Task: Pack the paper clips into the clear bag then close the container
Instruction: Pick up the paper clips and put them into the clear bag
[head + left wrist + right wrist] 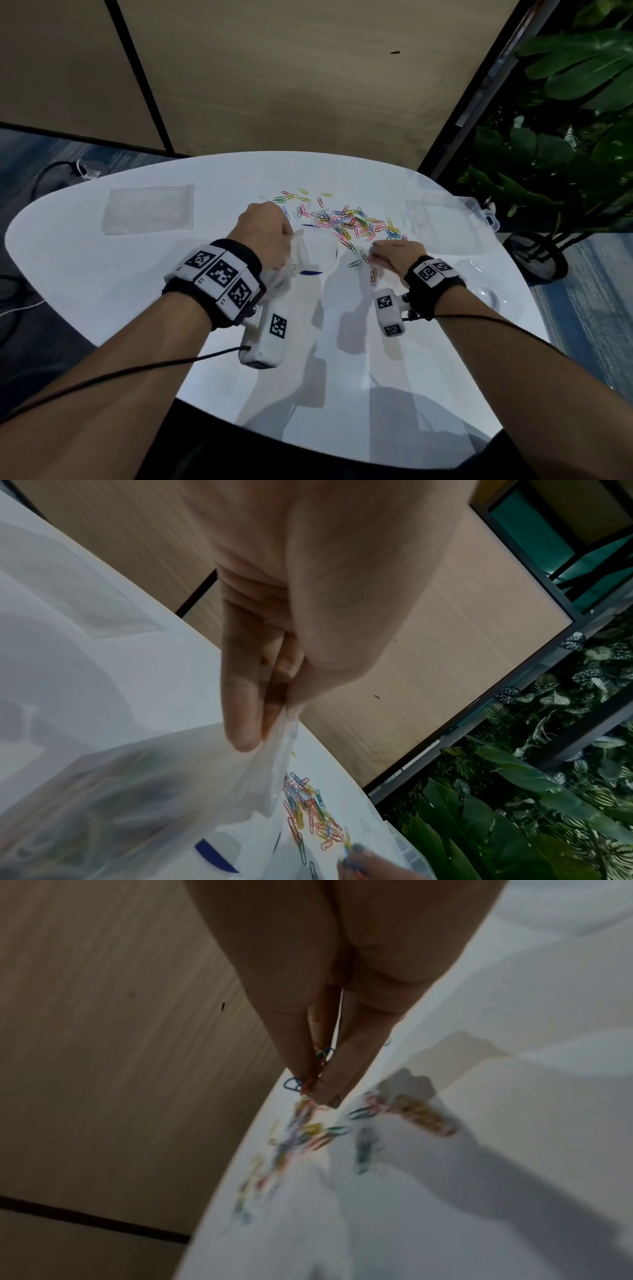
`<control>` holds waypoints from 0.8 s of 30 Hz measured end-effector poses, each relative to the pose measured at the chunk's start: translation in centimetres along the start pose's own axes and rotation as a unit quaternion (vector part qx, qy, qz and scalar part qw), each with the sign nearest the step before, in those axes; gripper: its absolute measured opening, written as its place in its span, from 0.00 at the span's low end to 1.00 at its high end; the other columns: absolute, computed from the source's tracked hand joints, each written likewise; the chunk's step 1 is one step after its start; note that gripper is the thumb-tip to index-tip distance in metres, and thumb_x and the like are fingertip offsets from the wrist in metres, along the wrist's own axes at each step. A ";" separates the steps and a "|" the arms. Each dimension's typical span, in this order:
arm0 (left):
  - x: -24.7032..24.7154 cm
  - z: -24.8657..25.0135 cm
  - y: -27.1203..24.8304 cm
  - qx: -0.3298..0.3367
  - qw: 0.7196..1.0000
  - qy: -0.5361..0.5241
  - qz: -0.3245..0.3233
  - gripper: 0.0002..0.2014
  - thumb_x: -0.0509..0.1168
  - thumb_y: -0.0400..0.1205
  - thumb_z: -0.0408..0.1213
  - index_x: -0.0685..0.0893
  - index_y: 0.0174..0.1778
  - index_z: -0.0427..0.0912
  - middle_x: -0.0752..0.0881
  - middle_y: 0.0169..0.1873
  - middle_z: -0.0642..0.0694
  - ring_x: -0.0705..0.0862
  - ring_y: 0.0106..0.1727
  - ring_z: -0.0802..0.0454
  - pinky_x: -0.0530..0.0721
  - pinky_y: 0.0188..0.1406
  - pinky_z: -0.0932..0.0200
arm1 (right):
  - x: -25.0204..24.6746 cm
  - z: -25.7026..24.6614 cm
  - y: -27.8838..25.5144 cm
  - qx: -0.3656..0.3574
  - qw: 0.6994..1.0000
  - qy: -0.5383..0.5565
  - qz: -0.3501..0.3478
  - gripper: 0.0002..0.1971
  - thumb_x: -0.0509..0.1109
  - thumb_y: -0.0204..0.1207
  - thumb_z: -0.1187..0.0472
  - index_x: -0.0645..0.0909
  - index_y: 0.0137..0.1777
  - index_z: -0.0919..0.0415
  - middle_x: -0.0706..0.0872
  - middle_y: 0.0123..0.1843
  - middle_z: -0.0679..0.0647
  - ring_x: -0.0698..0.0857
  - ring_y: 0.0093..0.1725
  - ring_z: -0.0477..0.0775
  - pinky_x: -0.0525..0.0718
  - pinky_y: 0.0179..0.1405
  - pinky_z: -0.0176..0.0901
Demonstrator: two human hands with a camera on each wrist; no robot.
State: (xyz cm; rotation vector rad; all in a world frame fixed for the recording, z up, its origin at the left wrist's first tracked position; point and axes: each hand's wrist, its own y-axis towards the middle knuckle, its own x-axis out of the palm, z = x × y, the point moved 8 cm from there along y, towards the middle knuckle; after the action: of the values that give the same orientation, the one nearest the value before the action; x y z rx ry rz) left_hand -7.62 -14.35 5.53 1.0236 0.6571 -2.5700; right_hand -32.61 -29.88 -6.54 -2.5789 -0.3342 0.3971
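Note:
Many coloured paper clips (346,219) lie scattered on the white table (102,274), also seen as paper clips (311,815). My left hand (265,233) pinches the rim of a clear bag (301,253) and holds it up; the clear bag (154,791) holds several clips, blurred through the plastic. My right hand (394,251) is down among the clips at the near right of the pile. In the right wrist view its fingertips (325,1088) pinch a few paper clips (310,1081).
A clear plastic container (445,222) stands open at the table's right side, near the edge. A flat clear bag (149,209) lies at the far left. A clear lid (486,284) lies near my right wrist. Leafy plants (565,120) stand right of the table.

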 end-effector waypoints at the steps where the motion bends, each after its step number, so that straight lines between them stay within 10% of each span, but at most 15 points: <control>1: 0.1 0.3 0.1 0.002 1.000 -0.008 -0.001 0.07 0.65 0.84 0.27 0.90 0.49 0.37 0.91 0.31 0.41 0.94 0.31 0.45 0.94 0.42 0.49 | 1.0 -0.4 -0.7 0.009 0.996 0.080 -0.025 0.12 0.73 0.76 0.71 0.83 0.59 0.72 0.88 0.52 0.63 0.90 0.54 0.60 0.90 0.51 0.44; 6: 1.5 2.3 0.7 0.008 0.999 -0.033 -0.019 0.07 0.66 0.84 0.28 0.90 0.49 0.38 0.91 0.31 0.40 0.94 0.32 0.43 0.94 0.43 0.47 | 6.8 -3.7 -5.9 0.009 0.969 0.202 -0.143 0.13 0.71 0.77 0.74 0.81 0.61 0.77 0.89 0.49 0.63 0.90 0.48 0.55 0.90 0.46 0.38; 12: 3.8 4.4 1.1 0.051 0.996 -0.071 -0.021 0.05 0.70 0.82 0.30 0.92 0.47 0.36 0.92 0.37 0.36 0.93 0.36 0.38 0.94 0.44 0.43 | 8.4 -5.7 -7.1 -0.150 0.977 -0.130 -0.081 0.13 0.66 0.77 0.63 0.84 0.33 0.49 0.88 0.36 0.55 0.88 0.43 0.62 0.90 0.50 0.58; 16: 3.4 4.2 1.5 0.038 0.994 -0.102 -0.017 0.05 0.68 0.84 0.29 0.89 0.44 0.41 0.92 0.37 0.36 0.94 0.34 0.38 0.94 0.41 0.44 | 8.4 -8.1 -7.9 -0.192 0.948 -0.226 -0.119 0.16 0.61 0.78 0.74 0.89 0.51 0.62 0.89 0.45 0.55 0.89 0.42 0.54 0.88 0.45 0.41; 20: 2.0 2.7 1.5 0.012 0.992 -0.126 0.003 0.05 0.69 0.84 0.30 0.90 0.51 0.36 0.91 0.34 0.38 0.93 0.32 0.41 0.94 0.40 0.44 | 5.1 -9.9 -6.1 -0.219 0.967 -0.120 -0.051 0.17 0.58 0.77 0.75 0.90 0.45 0.63 0.91 0.47 0.59 0.93 0.42 0.57 0.92 0.43 0.45; 24: 0.2 1.5 1.6 -0.003 0.993 -0.119 0.026 0.06 0.69 0.84 0.30 0.90 0.51 0.33 0.91 0.32 0.39 0.91 0.27 0.46 0.94 0.39 0.48 | 0.2 -6.0 0.0 -0.128 0.908 -0.391 0.079 0.23 0.66 0.80 0.60 0.74 0.75 0.56 0.78 0.73 0.61 0.80 0.69 0.62 0.79 0.68 0.50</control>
State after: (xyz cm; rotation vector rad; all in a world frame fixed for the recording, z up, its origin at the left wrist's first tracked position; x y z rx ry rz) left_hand -7.92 -16.53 5.82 0.7072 0.5650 -2.5868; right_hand -30.36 -32.45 -1.59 -2.5791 -0.4684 1.5471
